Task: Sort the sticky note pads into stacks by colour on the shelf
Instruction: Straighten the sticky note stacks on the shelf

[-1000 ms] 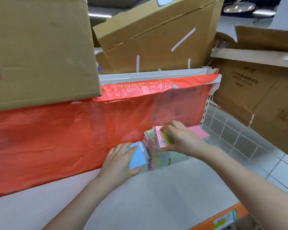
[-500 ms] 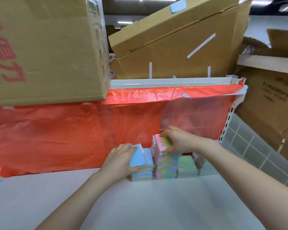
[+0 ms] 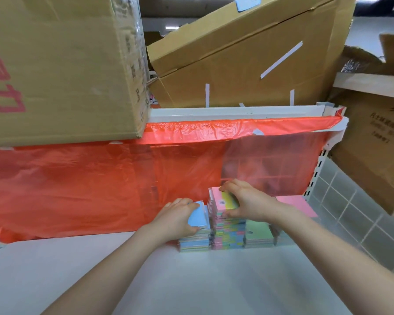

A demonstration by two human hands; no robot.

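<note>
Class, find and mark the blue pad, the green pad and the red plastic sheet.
blue pad (image 3: 197, 217), head view, its top face.
green pad (image 3: 258, 231), head view, its top face.
red plastic sheet (image 3: 89, 189), head view, its hanging middle.

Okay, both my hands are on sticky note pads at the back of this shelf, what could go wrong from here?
The middle stack under your right hand is the tallest and mixes colours; pressing the multicoloured pad onto it could tip it onto the lower stacks.
The blue pad in your left hand sits tilted on the left stack, so it may slide off.
The red plastic sheet hangs close behind and might snag.

label print on pink pad (image 3: 223, 202) unreadable, cardboard box (image 3: 55, 64) cut off left
</note>
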